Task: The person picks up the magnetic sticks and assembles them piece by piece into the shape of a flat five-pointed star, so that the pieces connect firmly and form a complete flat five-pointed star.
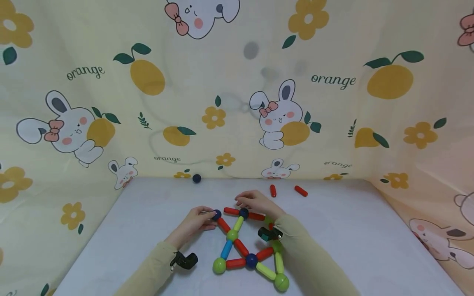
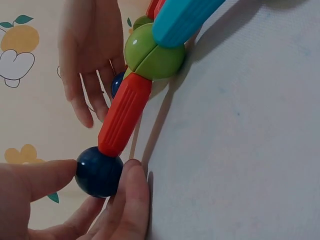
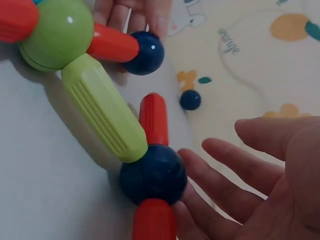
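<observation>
Magnetic rods and balls form a joined structure on the table. With thumb and fingers, my left hand [image 1: 198,220] pinches a dark blue ball [image 2: 99,172] at the end of a red rod [image 2: 125,115]. That rod meets a green ball [image 1: 232,235], from which a lime rod [image 3: 102,107] leads to a second dark blue ball [image 3: 153,172]. My right hand [image 1: 257,202] is beside this second ball with its thumb apart and fingers loosely extended; whether a fingertip touches it I cannot tell. Red rods extend from both sides of that ball. My right forearm hides part of the structure.
Nearer me, the structure includes a blue rod [image 1: 226,249], another dark blue ball [image 1: 252,260] and a green ball [image 1: 282,282]. Two loose red rods [image 1: 273,190] [image 1: 301,191] lie toward the back. A loose dark blue ball [image 1: 196,178] sits by the patterned backdrop [image 1: 237,135].
</observation>
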